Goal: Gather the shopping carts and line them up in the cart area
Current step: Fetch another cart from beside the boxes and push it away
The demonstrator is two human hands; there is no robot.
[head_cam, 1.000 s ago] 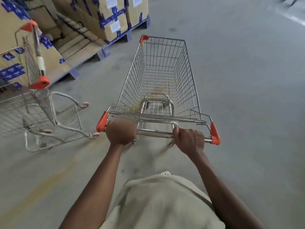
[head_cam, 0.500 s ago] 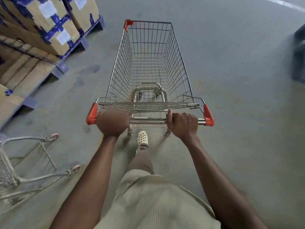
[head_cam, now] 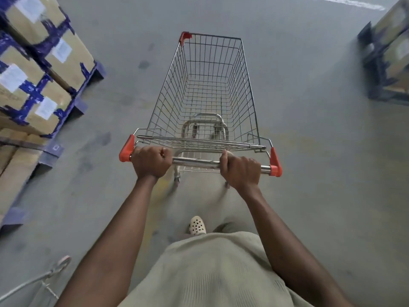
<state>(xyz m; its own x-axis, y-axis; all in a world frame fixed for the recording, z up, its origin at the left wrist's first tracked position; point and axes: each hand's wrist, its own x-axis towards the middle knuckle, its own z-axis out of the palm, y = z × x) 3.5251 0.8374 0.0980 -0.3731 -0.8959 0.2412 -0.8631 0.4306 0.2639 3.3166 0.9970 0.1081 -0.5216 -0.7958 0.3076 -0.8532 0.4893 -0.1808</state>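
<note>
Tapered wire cart, chrome tube handle

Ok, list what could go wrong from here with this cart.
Both the left hand and right hand grip the handle; if the cart veers left, it could clip the blue pallet. The stacked boxes on the right narrow the lane. The shoe might catch the rear wheels mid-stride.

Brown boxes with blue tape and white labels are stacked on the left, on a blue pallet. More boxes are seen on the right, blurred, on a dark pallet. The grey floor is marked with dark spots, and a white line is painted at the top right.
</note>
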